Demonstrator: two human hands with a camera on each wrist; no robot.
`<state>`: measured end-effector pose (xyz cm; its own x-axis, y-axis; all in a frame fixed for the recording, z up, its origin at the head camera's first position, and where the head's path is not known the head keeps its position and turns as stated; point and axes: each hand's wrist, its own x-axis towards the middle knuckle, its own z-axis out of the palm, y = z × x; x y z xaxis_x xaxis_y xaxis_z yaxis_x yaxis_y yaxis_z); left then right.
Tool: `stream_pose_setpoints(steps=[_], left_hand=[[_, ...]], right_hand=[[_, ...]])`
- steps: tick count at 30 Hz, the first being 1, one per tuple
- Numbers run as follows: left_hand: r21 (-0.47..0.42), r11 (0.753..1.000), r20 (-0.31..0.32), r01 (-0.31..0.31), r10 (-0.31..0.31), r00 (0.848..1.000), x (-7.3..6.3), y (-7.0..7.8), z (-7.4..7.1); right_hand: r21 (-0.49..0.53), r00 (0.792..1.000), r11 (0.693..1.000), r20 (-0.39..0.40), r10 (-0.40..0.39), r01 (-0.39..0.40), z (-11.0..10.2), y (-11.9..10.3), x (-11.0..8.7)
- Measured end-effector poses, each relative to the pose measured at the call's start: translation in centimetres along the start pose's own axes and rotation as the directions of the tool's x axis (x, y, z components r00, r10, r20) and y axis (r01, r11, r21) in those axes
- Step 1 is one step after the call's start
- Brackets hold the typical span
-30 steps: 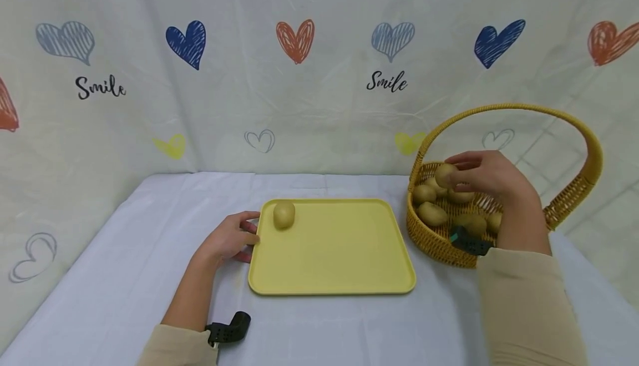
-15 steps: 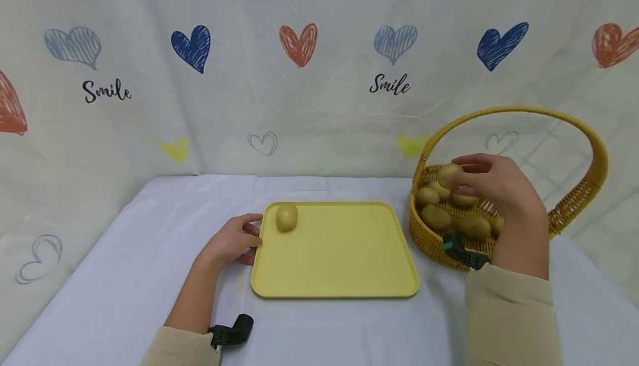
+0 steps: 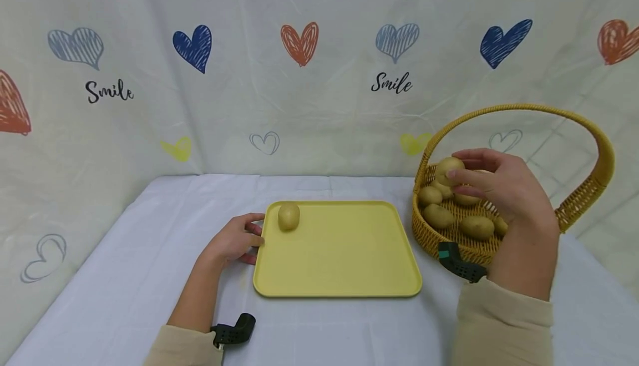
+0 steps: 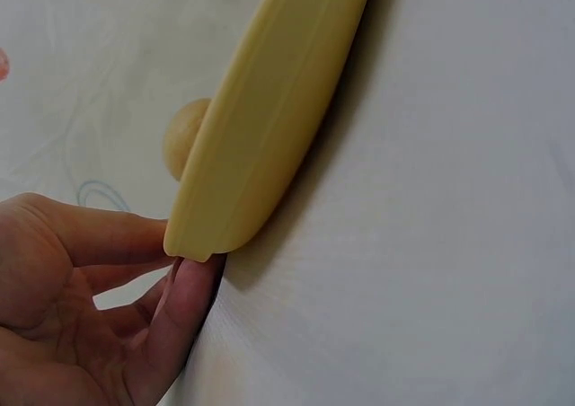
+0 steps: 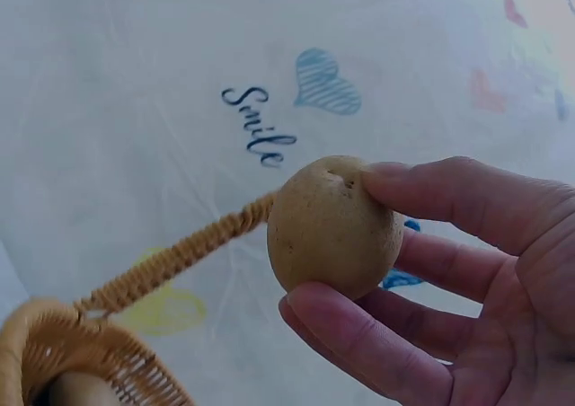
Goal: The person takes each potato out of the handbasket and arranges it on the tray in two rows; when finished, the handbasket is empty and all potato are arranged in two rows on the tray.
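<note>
My right hand (image 3: 514,183) holds a round, light-brown potato (image 5: 332,228) between thumb and fingertips. In the head view, that potato is over the left part of a wicker basket (image 3: 424,238), inside the handle's arch. Several more potatoes (image 3: 476,227) lie in the basket. At the left edge of a yellow rectangular tray (image 3: 339,249), my left hand (image 3: 234,239) grips the rim, thumb against its side and fingers at the underside, as the left wrist view shows. One potato (image 3: 288,216) sits in the tray's far left corner.
The basket's tall arched handle (image 3: 519,108) rises behind and right of my right hand. A white cloth (image 3: 150,266) covers the table. Behind it hangs a white curtain (image 3: 329,105) printed with hearts and "Smile".
My right hand, still holding the potato, has risen slightly and its forearm has turned. The left hand stays at the tray's edge. The head view has shifted a little.
</note>
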<state>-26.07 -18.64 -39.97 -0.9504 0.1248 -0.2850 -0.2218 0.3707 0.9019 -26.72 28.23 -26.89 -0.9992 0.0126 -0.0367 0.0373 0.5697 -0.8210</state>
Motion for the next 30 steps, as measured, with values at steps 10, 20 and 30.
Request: stream_pose_setpoints(steps=[10, 20, 30], left_hand=[[-0.002, 1.000, 0.002, 0.005, -0.005, 1.000, 0.0, -0.1, -0.2], [-0.001, 1.000, -0.012, 0.007, -0.007, 1.000, 0.1, -0.1, 0.0], [0.004, 1.000, -0.023, 0.015, -0.015, 1.000, 0.2, -0.1, -0.1]], right_hand=[[0.156, 0.957, 0.946, 0.008, -0.291, 0.286, 2.9, -1.3, -0.2], [0.275, 0.921, 0.892, 0.046, -0.386, 0.360, 6.7, -2.6, 0.9], [0.282, 0.905, 0.884, 0.101, -0.413, 0.372, 9.7, -3.2, 2.6]])
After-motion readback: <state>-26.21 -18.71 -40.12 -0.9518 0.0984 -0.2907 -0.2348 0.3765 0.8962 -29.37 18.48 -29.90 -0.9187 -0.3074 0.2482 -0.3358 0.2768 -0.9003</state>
